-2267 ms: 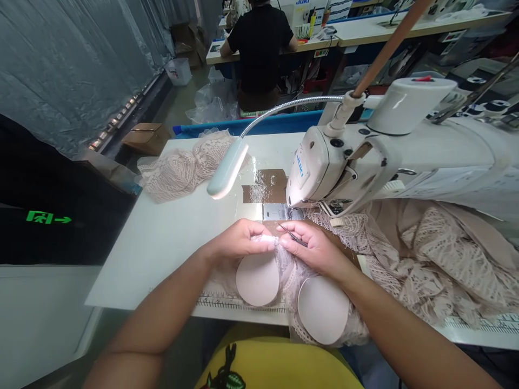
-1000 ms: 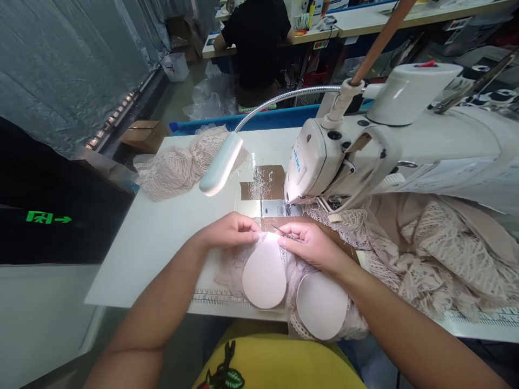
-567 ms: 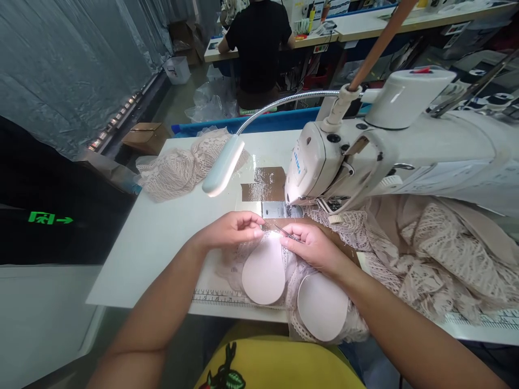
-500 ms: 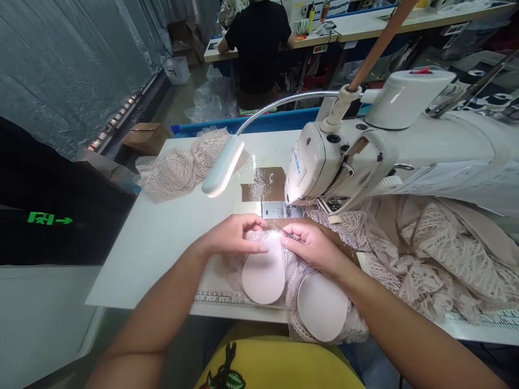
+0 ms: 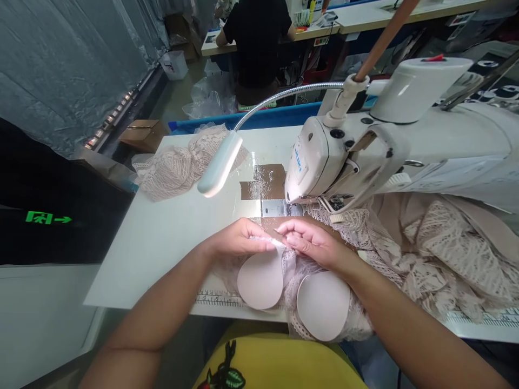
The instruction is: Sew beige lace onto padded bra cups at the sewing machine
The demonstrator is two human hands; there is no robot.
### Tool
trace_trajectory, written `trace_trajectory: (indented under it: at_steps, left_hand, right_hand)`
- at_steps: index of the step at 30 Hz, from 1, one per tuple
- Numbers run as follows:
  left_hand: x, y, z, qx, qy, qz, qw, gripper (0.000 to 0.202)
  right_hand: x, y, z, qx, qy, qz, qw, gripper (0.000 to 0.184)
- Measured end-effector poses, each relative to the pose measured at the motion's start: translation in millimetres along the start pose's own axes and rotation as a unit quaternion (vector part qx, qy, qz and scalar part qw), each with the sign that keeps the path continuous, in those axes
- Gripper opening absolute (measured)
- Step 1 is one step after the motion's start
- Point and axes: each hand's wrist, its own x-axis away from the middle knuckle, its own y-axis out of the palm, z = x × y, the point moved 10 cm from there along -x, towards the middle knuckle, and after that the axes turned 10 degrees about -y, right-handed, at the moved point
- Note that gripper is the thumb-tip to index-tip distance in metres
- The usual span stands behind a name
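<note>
A pale pink lace bra with smooth moulded cups (image 5: 260, 282) lies at the table's front edge, one cup to the left and one to the right below my hands. My left hand (image 5: 242, 237) is closed, thumb and fingers pinching the top edge of the left cup. Close beside it, my right hand (image 5: 312, 240) has its fingertips pressed together on the same edge, near the strip of lace between the cups. The thin metal tool seen in my right hand earlier is hidden by the fingers now.
Just behind my hands stands a white sewing machine (image 5: 312, 156). A lamp (image 5: 221, 165) on a bendy neck hangs over the table (image 5: 162, 237). Lace pieces lie in piles at left (image 5: 178, 167) and right (image 5: 441, 237). A person (image 5: 259, 43) sits at another table beyond.
My right hand has moved in against the cup's edge, and its metal tool no longer shows. The left hand now pinches the edge, and the left cup has tilted slightly down.
</note>
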Motion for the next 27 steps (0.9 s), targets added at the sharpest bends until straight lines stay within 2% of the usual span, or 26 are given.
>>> trace_trajectory:
  at_steps: [6,13,19,23,27]
  left_hand:
    - [-2,4.3,-2,-0.010,-0.002,-0.017,1.000,0.033]
    - [-2,9.5,-2,-0.005,-0.005,-0.038,0.999,0.037]
    - [-6,7.1,-9,0.010,-0.021,-0.016,1.000,0.036]
    - [-8,9.7,-6,-0.030,-0.003,-0.001,1.000,0.038]
    - [-13,9.0,-4,-0.095,-0.010,0.027,0.995,0.041]
  right_hand:
    - [1,12,3,-0.052,0.049,-0.033,0.997,0.035]
    - [0,12,4,-0.044,0.065,-0.007,0.997,0.032]
    - [0,3,5,-0.014,0.050,0.040,0.998,0.033]
    - [-1,-1,2,0.064,0.033,0.042,0.997,0.027]
    - [2,-21,-6,0.210,0.012,0.059,0.976,0.019]
